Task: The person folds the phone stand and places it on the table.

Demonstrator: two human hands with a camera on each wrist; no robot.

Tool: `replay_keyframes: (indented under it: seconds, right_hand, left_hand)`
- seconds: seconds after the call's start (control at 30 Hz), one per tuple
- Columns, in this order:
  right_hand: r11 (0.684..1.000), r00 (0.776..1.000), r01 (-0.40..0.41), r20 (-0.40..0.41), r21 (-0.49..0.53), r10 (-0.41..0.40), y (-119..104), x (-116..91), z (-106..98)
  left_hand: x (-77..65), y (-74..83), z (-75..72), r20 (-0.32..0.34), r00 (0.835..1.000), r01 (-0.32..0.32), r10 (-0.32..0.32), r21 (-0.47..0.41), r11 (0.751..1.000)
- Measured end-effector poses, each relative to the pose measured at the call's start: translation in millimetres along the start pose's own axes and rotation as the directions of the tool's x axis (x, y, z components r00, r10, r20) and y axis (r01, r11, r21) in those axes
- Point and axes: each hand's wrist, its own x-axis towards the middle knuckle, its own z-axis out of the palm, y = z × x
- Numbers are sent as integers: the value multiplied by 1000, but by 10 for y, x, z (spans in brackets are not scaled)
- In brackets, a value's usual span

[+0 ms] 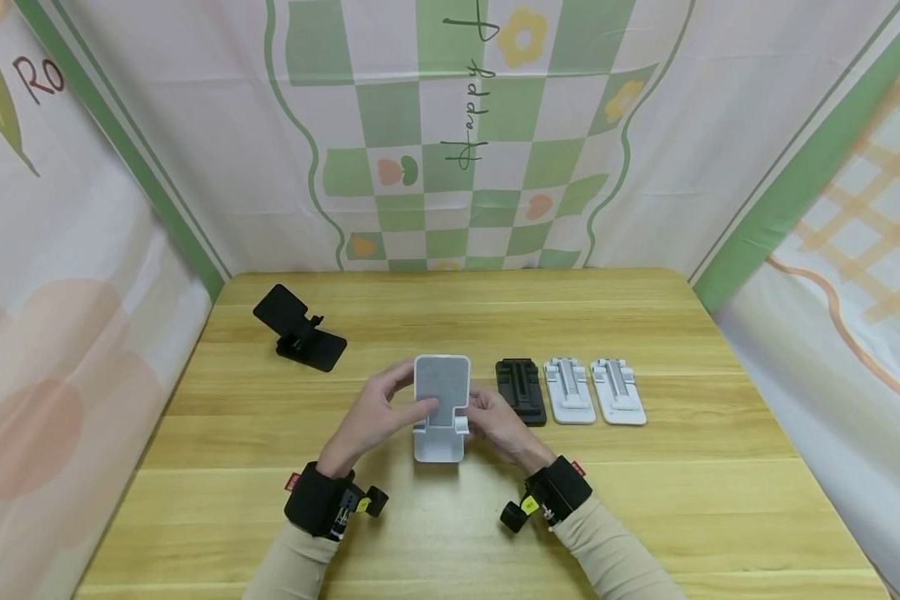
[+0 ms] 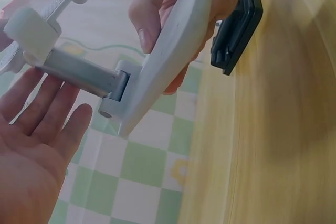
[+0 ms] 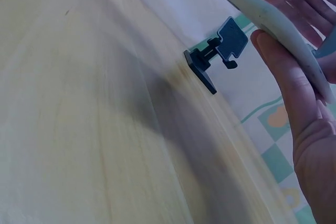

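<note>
A white phone stand [image 1: 441,383], unfolded, is held up between both hands over the middle of the table. My left hand [image 1: 372,418] holds its upper plate, thumb across the grey pad and the other fingers behind. In the left wrist view those fingers stretch beside the silver post [image 2: 79,72]. My right hand [image 1: 501,427] grips the white base plate [image 2: 173,51] by its edge, with the thumb on one face and fingers on the other. The hinge [image 2: 118,85] joins post and base at an angle.
An unfolded black phone stand [image 1: 300,329] stands at the back left. To the right of my hands lie a folded black stand [image 1: 521,392] and two folded white stands, one [image 1: 570,392] beside the other [image 1: 618,392]. Patterned cloth [image 1: 465,125] hangs behind the wooden table [image 1: 720,517].
</note>
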Motion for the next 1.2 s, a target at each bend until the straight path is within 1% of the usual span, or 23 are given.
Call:
replay_keyframes:
  seconds: [0.13, 0.27, 0.37, 0.63, 0.8, 0.97, 1.2]
  right_hand:
    - [1000, 1000, 9, -4, -1, -9, 1, -2, -4]
    - [1000, 1000, 11, -1, 1, -11, -1, -1, 0]
    - [1000, 1000, 4, -9, 3, -4, -6, 2, 6]
    - [1000, 1000, 6, -18, -8, -6, -7, -8, 8]
    - [1000, 1000, 8, -19, 4, -8, 0, -18, -1]
    - [1000, 1000, 0, -19, 9, 0, 5, -24, -4]
    - [1000, 1000, -12, -15, 10, 12, 8, -8, 15]
  left_hand:
    - [24, -6, 14, 10, 1000, 10, -10, 26, 1000]
    - [39, -12, 28, 12, 1000, -6, 6, 21, 1000]
    - [48, -16, 37, 4, 1000, -23, 23, 21, 1000]
    - [66, -21, 51, -24, 1000, -20, 20, 15, 1000]
    - [75, -46, 58, -35, 999, -25, 26, 14, 1000]
    - [78, -61, 71, -70, 997, -33, 35, 33, 999]
    - [95, -82, 92, -124, 989, -68, 80, 95, 993]
